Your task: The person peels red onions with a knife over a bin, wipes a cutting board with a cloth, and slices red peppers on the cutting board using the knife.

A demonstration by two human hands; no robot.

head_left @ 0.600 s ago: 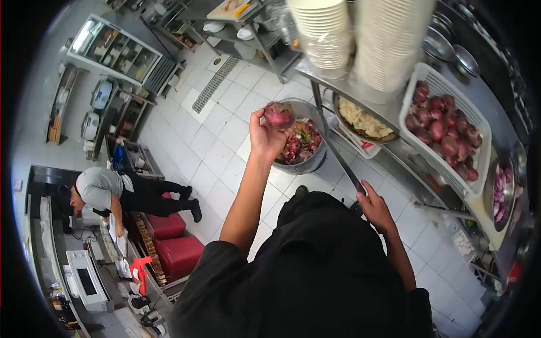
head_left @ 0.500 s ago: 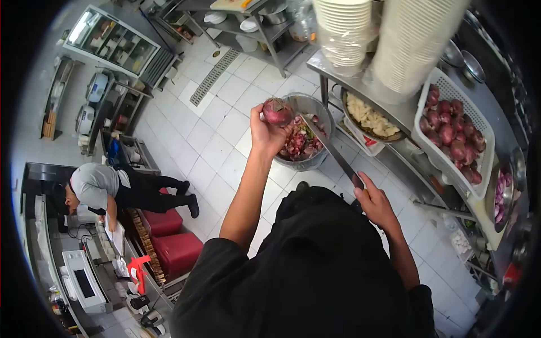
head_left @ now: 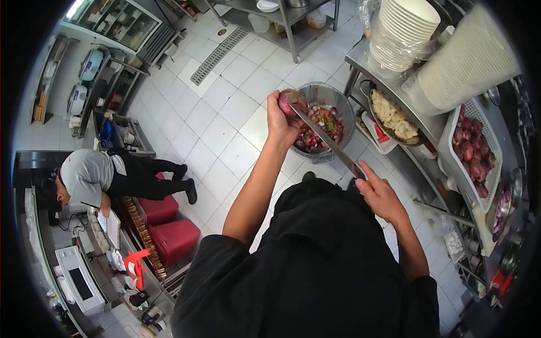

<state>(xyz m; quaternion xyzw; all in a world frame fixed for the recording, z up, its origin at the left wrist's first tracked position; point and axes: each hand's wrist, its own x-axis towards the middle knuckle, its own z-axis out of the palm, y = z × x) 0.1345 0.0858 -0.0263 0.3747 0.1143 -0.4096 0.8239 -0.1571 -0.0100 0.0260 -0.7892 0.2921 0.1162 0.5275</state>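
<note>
My left hand (head_left: 282, 121) is wrapped round a red onion (head_left: 293, 102) and holds it up over the near left rim of a waste bin. In my right hand (head_left: 381, 197) is the handle of a long knife (head_left: 329, 142). Its blade slants up to the left, and the tip touches or nearly touches the onion. Below them the bin (head_left: 348, 132) has a clear liner and contains onion skins and scraps (head_left: 325, 124).
On the right, a white basket (head_left: 491, 121) holds several red onions, beside a pan of pale peeled pieces (head_left: 391, 117). Stacked white bowls (head_left: 408, 22) stand on a steel shelf. At left, a person (head_left: 90, 174) bends over a counter, near red bins (head_left: 174, 242).
The knife tip has moved from over the bin up to the onion. My view has shifted, so the bin and shelves appear further right. My left hand keeps its hold.
</note>
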